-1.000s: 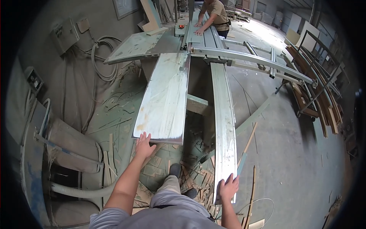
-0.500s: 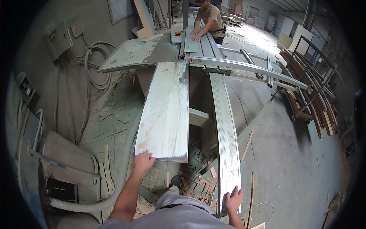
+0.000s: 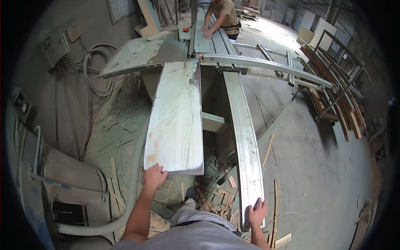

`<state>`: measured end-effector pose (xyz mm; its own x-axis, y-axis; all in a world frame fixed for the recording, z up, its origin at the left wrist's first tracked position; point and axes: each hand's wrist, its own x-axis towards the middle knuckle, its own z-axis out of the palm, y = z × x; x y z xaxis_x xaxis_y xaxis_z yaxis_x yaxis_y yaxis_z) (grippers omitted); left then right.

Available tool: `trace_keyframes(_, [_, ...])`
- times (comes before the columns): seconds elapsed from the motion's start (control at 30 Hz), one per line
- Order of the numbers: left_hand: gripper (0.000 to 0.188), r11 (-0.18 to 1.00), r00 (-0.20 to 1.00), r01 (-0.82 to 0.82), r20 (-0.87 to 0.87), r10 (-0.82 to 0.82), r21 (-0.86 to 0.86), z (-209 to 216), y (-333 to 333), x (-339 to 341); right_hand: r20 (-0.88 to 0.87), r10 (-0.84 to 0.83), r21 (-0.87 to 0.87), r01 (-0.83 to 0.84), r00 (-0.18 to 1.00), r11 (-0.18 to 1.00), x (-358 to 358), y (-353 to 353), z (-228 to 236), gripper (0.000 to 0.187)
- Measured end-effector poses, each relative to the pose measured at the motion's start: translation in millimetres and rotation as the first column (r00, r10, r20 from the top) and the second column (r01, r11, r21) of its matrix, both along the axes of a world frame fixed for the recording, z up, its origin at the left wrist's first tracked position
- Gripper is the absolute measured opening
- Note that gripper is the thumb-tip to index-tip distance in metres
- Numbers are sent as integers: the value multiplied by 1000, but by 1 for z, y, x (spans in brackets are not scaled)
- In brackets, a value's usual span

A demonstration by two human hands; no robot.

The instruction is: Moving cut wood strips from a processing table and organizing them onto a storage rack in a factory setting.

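At the saw, left hand fingers spread on panel, right hand seemingly gripping rail, offcuts underfoot.

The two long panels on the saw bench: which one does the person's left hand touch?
The wide flat panel; the left hand rests on its near corner. The right hand grips the narrow rail.

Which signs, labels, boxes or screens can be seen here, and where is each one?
Framed board: on the wall at upper left, rectangular, pale with a dark frame.
Grey wall box: left wall, squarish, dusty.
Small plate: just right of that box, beige, square.
Switch box: far left wall, dark, with small buttons.
No packages or screens show.
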<state>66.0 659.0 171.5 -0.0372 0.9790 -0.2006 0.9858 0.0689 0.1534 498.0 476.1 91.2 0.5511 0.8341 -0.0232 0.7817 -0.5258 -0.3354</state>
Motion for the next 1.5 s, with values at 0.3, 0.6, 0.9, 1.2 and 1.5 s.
trace_keyframes(0.3, [42,999,999,-46,28,47,-13,-1,1,3,8,4,0,-4,1000,1000,4,1,-2,60])
trace_keyframes(0.6, [41,995,999,-47,8,46,84,-17,-2,0,-1,7,3,-7,1000,1000,1,-1,1,61])
trace_keyframes(0.9, [41,998,998,-56,-14,57,43,-11,-2,5,8,13,9,-13,1000,1000,3,-2,-1,61])
trace_keyframes(1.2, [40,998,998,-51,-31,52,23,-6,-1,7,8,11,12,-12,1000,1000,3,-2,-1,61])
trace_keyframes(1.5, [41,999,998,-51,-37,52,12,-6,-1,8,-12,6,8,-6,1000,1000,3,-3,1,61])
